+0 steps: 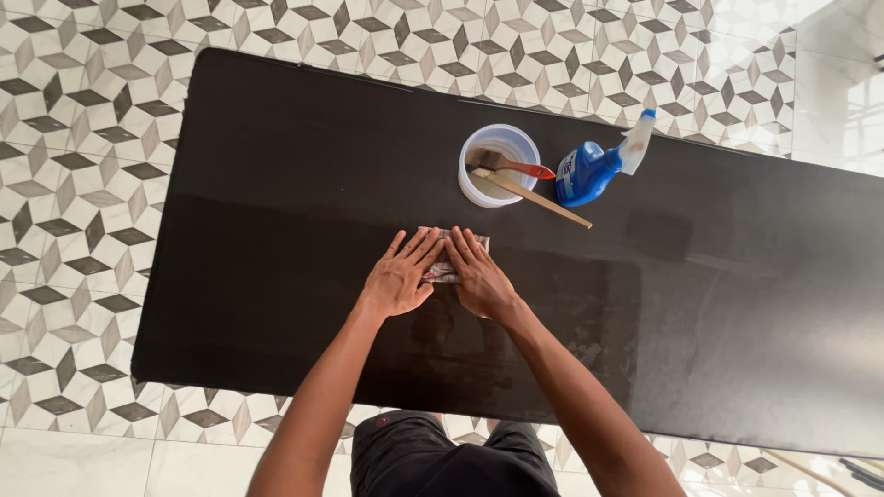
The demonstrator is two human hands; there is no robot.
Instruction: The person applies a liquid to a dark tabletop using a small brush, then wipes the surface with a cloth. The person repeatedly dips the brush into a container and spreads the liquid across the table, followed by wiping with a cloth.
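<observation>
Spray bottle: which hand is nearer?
Right. The right hand lies flat on the small cloth, below-left of the blue spray bottle. The left hand presses beside it, farther left.

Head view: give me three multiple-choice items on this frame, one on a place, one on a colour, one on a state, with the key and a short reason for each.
1. Where does the spray bottle lie?
A. To the right of the white bucket
B. On the tiled floor
C. Under the left hand

2. What colour is the handle of the paintbrush resting across the bucket?
A. Green
B. Red
C. Yellow

3. How are the left hand and the right hand placed?
A. Both raised off the table
B. One gripping the bottle
C. Both flat on a folded cloth, fingers stretched out

Key: 1 A, the blue bottle lies on the dark table just right of the bucket. 2 B, the handle jutting over the rim is red. 3 C, both palms press the small cloth against the tabletop.
</observation>
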